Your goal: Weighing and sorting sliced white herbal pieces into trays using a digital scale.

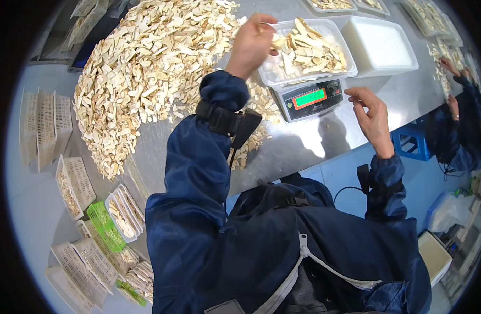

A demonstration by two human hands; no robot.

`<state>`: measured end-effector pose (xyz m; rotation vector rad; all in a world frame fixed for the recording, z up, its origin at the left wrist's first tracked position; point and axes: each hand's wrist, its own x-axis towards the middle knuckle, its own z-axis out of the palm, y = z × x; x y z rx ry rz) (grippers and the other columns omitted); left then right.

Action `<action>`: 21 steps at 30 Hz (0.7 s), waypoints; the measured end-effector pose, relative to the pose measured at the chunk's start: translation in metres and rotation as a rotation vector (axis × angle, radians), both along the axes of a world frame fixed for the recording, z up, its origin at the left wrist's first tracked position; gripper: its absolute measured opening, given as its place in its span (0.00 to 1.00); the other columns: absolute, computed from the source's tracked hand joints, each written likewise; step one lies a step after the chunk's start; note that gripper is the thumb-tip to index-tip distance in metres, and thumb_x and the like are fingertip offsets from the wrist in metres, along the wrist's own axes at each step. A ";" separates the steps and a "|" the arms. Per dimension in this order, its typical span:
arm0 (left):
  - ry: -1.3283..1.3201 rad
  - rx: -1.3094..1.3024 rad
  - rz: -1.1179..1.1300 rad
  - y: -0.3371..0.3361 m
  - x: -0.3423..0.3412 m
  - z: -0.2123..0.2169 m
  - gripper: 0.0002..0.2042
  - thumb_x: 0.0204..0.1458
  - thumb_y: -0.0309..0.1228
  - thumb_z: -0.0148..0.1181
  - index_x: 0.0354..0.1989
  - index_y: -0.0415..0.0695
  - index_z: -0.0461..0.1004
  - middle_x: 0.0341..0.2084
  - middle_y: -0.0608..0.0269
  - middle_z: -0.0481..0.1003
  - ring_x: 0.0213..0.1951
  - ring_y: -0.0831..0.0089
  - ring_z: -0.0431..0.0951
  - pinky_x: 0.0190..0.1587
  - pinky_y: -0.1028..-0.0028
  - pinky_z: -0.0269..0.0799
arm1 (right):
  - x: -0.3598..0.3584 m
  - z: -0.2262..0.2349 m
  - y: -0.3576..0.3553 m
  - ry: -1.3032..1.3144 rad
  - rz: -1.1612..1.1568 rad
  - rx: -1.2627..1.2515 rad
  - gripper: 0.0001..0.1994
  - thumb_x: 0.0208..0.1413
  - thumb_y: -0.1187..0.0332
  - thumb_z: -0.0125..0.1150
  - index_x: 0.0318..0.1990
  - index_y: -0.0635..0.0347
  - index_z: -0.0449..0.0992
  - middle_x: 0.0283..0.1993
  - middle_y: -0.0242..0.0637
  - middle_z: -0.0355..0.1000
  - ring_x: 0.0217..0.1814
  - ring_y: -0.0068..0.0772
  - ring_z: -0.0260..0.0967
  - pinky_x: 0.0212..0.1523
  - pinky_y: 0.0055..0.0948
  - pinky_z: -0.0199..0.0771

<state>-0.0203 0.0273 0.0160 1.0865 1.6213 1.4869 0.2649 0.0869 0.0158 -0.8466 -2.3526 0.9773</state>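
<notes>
My left hand (pixel 252 46) is over the left side of a clear plastic tub (pixel 308 78), its fingers curled round a few pale dried mushroom slices. More long slices (pixel 314 51) lie in the tub, heaped toward its right side. The tub rests on a digital scale (pixel 311 102) with a lit green display. To the right of the scale, my right hand (pixel 372 118) hovers over the table edge, fingers loosely bent and apart, holding nothing. A large pile of slices (pixel 162 68) spreads across the metal table left of my left hand.
A white lidded tub (pixel 382 46) stands right of the scale. Filled trays (pixel 332 5) sit at the far edge. White baskets (pixel 75 186) and a green basket (pixel 105 226) are at lower left. Another person's hands (pixel 451 67) work at right, near a blue stool (pixel 412 142).
</notes>
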 end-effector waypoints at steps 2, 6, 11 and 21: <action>0.280 -0.076 -0.089 0.010 0.005 -0.001 0.14 0.58 0.29 0.41 0.50 0.39 0.66 0.40 0.57 0.71 0.40 0.71 0.72 0.38 0.74 0.75 | 0.002 0.001 -0.006 -0.020 -0.035 -0.017 0.13 0.45 0.82 0.46 0.39 0.67 0.74 0.34 0.42 0.70 0.29 0.32 0.68 0.33 0.26 0.69; 0.218 -0.027 -0.095 0.001 -0.012 0.002 0.15 0.58 0.30 0.40 0.52 0.39 0.65 0.43 0.58 0.72 0.44 0.72 0.72 0.38 0.74 0.75 | 0.009 0.004 -0.013 -0.009 -0.067 0.015 0.12 0.47 0.81 0.46 0.39 0.67 0.73 0.35 0.43 0.71 0.31 0.33 0.70 0.32 0.27 0.69; -0.104 -0.138 0.140 -0.071 -0.062 0.018 0.16 0.56 0.25 0.39 0.52 0.37 0.64 0.40 0.55 0.74 0.33 0.76 0.75 0.29 0.81 0.69 | 0.000 0.000 -0.028 -0.063 -0.038 -0.001 0.11 0.47 0.81 0.48 0.39 0.66 0.73 0.34 0.44 0.71 0.32 0.37 0.70 0.33 0.29 0.69; -0.177 -0.480 0.712 -0.266 -0.174 -0.063 0.16 0.55 0.26 0.44 0.52 0.41 0.63 0.31 0.60 0.73 0.22 0.77 0.72 0.22 0.80 0.66 | -0.069 -0.012 -0.064 -0.139 0.247 -0.029 0.09 0.50 0.80 0.49 0.39 0.66 0.73 0.33 0.45 0.70 0.28 0.38 0.67 0.30 0.29 0.67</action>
